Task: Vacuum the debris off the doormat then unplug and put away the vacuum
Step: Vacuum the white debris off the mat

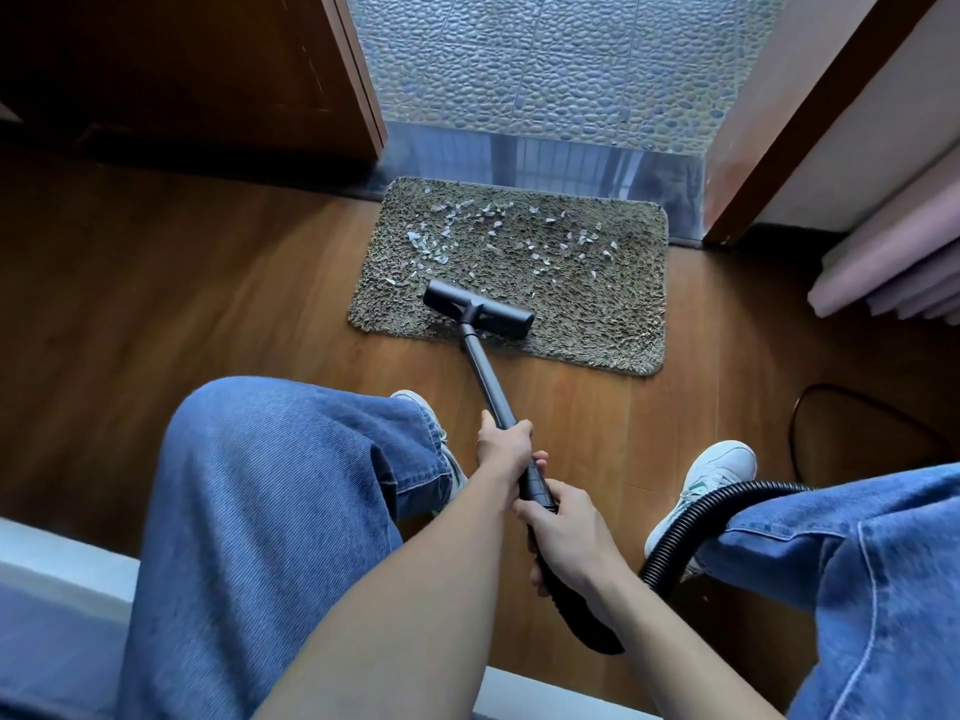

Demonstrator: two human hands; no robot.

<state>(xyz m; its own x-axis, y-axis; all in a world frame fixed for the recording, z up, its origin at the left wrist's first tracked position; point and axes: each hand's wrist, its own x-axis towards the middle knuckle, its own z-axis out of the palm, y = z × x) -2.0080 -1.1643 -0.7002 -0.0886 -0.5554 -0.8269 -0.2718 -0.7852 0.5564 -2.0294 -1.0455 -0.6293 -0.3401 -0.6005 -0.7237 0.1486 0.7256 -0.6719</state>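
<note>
A shaggy grey-brown doormat lies on the wooden floor before a doorway. Several small white scraps of debris are strewn over its far half. The black vacuum floor head rests on the mat's near left part, just short of the scraps. Its black wand slants back toward me. My left hand grips the wand higher up. My right hand grips the handle end where the ribbed black hose joins. The vacuum body is out of view.
An open wooden door stands at left, a door frame at right, a pebble-tiled floor beyond the metal threshold. My legs in jeans and white sneakers flank the wand. A black cable loops at right. Pink fabric lies at far right.
</note>
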